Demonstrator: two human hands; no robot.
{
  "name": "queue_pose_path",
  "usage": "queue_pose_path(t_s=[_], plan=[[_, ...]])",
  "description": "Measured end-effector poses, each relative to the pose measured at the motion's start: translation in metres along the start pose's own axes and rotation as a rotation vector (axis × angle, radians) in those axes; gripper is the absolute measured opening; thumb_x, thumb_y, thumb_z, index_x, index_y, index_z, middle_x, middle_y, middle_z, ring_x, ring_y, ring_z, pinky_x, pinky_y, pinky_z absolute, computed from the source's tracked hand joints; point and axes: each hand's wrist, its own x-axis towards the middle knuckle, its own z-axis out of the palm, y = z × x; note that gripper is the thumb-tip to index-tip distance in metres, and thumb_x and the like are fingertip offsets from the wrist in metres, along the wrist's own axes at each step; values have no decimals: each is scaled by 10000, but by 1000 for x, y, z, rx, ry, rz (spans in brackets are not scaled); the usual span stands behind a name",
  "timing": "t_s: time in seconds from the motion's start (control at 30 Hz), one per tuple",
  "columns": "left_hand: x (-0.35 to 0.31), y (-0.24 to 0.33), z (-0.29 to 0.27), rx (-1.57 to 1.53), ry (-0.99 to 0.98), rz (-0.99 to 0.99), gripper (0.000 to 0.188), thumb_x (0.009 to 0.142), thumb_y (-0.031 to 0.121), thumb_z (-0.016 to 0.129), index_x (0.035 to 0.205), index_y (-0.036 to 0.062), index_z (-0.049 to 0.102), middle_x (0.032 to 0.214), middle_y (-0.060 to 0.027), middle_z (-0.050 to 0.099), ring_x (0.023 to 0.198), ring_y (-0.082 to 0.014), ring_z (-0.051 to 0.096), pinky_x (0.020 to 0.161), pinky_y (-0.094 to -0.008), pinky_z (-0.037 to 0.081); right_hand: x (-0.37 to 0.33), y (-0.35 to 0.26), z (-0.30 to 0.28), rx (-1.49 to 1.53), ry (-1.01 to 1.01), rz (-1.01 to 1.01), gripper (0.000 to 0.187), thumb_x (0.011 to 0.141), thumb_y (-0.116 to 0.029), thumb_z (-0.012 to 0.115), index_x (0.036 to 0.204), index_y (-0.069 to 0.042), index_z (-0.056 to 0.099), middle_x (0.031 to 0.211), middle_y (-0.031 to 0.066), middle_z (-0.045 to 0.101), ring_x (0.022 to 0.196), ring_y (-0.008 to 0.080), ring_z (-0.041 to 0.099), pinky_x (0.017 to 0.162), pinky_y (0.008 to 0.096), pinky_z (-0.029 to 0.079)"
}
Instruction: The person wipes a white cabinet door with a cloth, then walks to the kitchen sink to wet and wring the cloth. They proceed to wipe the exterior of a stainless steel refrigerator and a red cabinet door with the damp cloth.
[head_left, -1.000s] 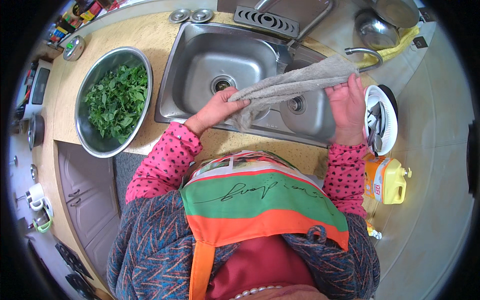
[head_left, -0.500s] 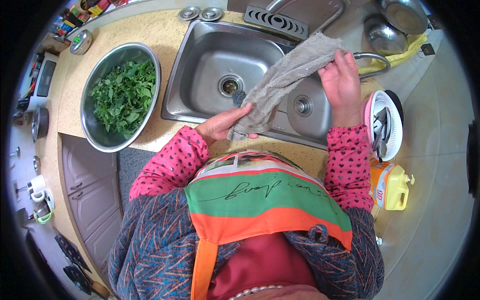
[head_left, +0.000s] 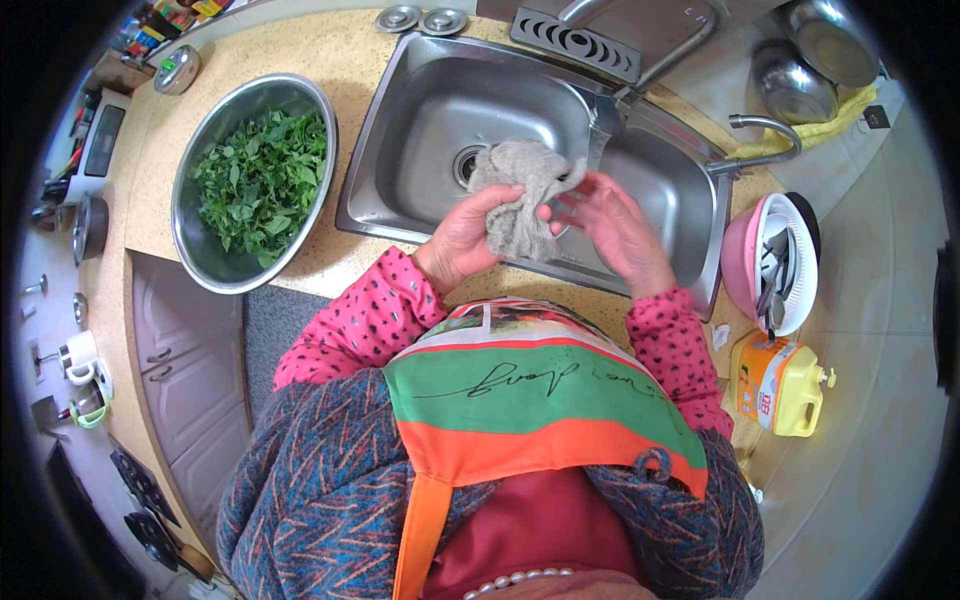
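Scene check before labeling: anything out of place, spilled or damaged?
One small thing: a crumpled white scrap lies on the counter beside the yellow jug, looking like stray litter. No clear spill or damage; the grey cloth in the left hand just looks bunched up.

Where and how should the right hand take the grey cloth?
Probably pinch the flap of the grey cloth at its upper right, bringing the right hand in from the right: that end juts out beyond the bunched part held by the left hand.
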Motion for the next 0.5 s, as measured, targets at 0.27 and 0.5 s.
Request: queue_pose_path(t_s=[0.27, 0.5], plan=[[11, -26, 20, 89, 66, -146, 410, 954, 402, 604, 1211, 96, 510, 960, -62, 558, 671, -110, 475, 582, -254, 414, 52, -18, 50, 191, 111, -128, 512, 898, -244, 646, 1359, -89, 487, 1159, 110, 639, 949, 246, 660, 809, 370, 560], [45, 16, 14, 1389, 222, -25, 241, 924, 294, 590, 948, 56, 567, 723, -81, 572, 592, -177, 516, 536, -317, 419, 104, -29, 36, -1187, 144, -389, 121, 832, -81, 550, 879, -35, 652, 853, 85, 675, 805, 203, 638, 726, 327, 500]])
